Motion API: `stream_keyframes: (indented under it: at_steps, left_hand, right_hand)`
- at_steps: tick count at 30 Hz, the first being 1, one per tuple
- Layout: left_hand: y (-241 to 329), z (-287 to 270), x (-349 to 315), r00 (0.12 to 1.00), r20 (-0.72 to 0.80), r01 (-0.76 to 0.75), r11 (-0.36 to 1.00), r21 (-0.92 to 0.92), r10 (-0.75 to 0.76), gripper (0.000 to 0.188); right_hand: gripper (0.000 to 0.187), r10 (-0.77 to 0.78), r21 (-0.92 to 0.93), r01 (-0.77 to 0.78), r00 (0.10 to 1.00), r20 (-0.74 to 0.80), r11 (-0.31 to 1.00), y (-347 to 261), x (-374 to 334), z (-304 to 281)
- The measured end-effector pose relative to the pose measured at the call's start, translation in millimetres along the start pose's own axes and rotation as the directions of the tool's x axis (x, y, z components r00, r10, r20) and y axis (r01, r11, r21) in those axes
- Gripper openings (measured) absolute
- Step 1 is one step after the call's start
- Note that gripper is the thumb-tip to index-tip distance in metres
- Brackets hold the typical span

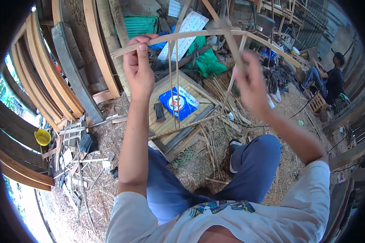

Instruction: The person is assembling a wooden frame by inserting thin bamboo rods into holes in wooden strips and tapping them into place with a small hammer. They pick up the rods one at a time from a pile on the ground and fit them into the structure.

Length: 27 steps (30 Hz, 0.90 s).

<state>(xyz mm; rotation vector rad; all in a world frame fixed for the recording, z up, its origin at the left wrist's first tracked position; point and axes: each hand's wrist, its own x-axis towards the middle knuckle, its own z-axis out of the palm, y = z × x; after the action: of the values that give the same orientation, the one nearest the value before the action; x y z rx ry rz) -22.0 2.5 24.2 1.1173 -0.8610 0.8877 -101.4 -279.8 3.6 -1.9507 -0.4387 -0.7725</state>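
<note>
One wooden strip (184, 35) crosses the left hand (140, 73) between thumb (142, 52) and fingers (147, 37)

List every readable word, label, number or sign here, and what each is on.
Blue packet: white lettering and a round emblem; wording withheld.
White paper, top: print too small to read.
White panel: marks too small to read.
Shirt: colourful print, no words I can make out.
</note>
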Motion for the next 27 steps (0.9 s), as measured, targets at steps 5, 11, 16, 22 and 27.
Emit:
stream_keyframes:
  at_steps: [5,11,16,22,27]
  left_hand:
    - [3.7,-8.1,-2.2,0.994,-0.011,0.109,0.994,0.004,-0.109,0.019]
    - [9.9,-1.0,-2.4,0.996,0.009,0.093,0.995,-0.025,-0.093,0.018]
    - [4.0,2.3,-5.2,0.995,0.002,0.102,0.993,-0.053,-0.102,0.016]
    - [17.0,-7.3,-8.1,0.995,0.013,0.1,0.994,0.042,-0.101,0.016]
    - [10.3,0.4,-6.2,0.994,0.011,0.106,0.994,0.016,-0.106,0.017]
  right_hand:
    - [0.03,0.254,-0.152,-0.218,0.923,0.29,0.964,81.7,-68.7,39.3]
    - [0.03,0.247,-0.357,-0.057,0.822,0.513,0.932,132.4,-38.7,131.5]
    - [0.022,0.11,-0.462,0.207,0.814,0.57,0.862,183.4,-29.7,185.8]
    - [0.02,-0.042,0.438,-0.062,0.973,0.225,0.897,87.2,39.9,167.2]
    - [0.023,-0.151,0.724,-0.012,0.975,0.16,0.689,-0.4,62.6,121.8]
